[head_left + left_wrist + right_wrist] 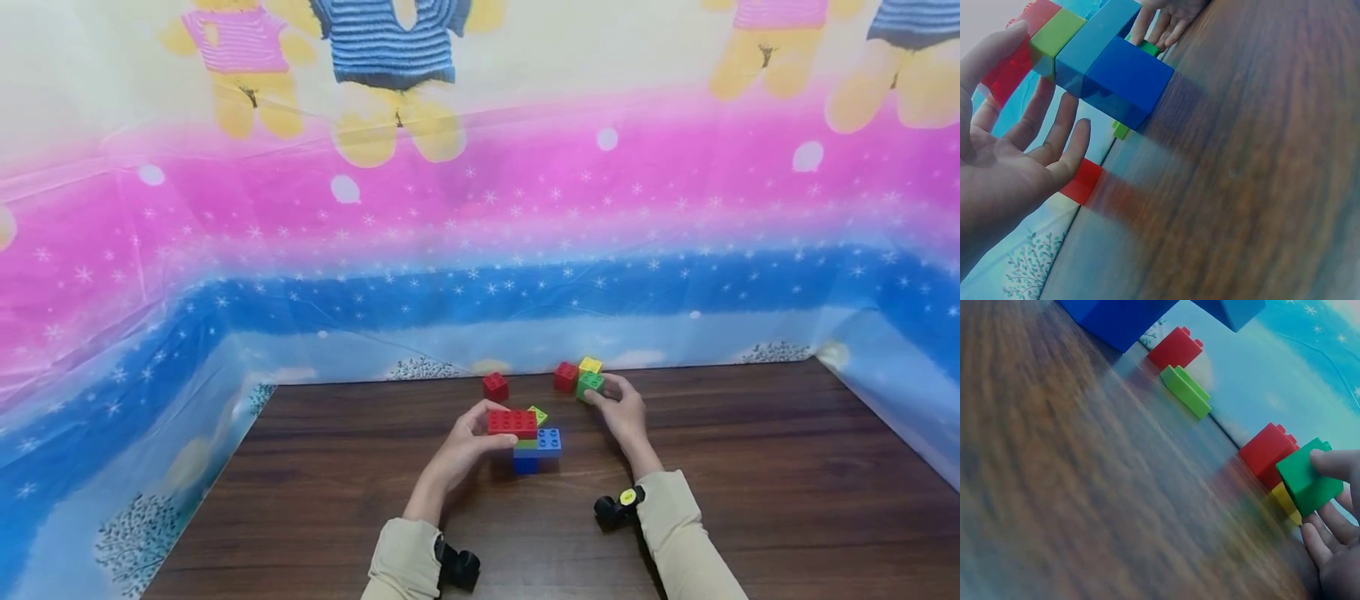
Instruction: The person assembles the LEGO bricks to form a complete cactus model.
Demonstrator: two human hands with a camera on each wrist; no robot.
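Note:
A stack of toy building bricks stands on the table near the middle: a long red brick [512,423] on top, a lime brick [1057,41] under it, then a light blue brick [549,443] and a dark blue brick [527,467] at the bottom. My left hand [463,446] grips the red brick, thumb in front and fingers behind. Farther back on the right, my right hand [624,415] pinches a green brick [590,383] between thumb and fingers. Beside that brick are a red brick [566,377] and a yellow brick [590,365], partly hidden in the right wrist view.
Another red brick [496,386] sits near the table's back edge. Behind the stack lies a thin lime brick [1186,392]. The brown wooden table [315,492] meets a printed cloth [480,283] at its back and sides.

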